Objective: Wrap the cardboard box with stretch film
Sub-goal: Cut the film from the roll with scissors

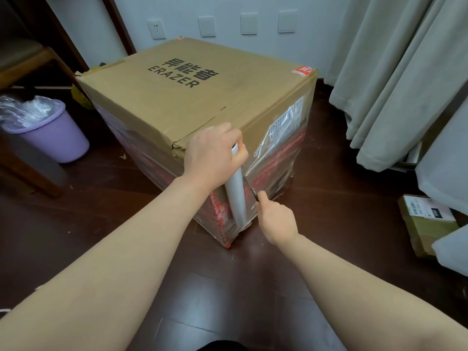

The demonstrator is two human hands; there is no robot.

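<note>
Left hand (212,153) grips the top of the stretch film roll (235,196), upright against the near corner of the cardboard box (192,97) on the floor (253,287), while the right hand (276,219) clutches a small dark tool (254,193) just right of the roll.

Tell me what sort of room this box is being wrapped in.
Probably a room in a home, perhaps a bedroom: long pale curtains reach the dark wood floor, a lined lilac waste bin stands at the left, and a socket sits on the wall.
</note>
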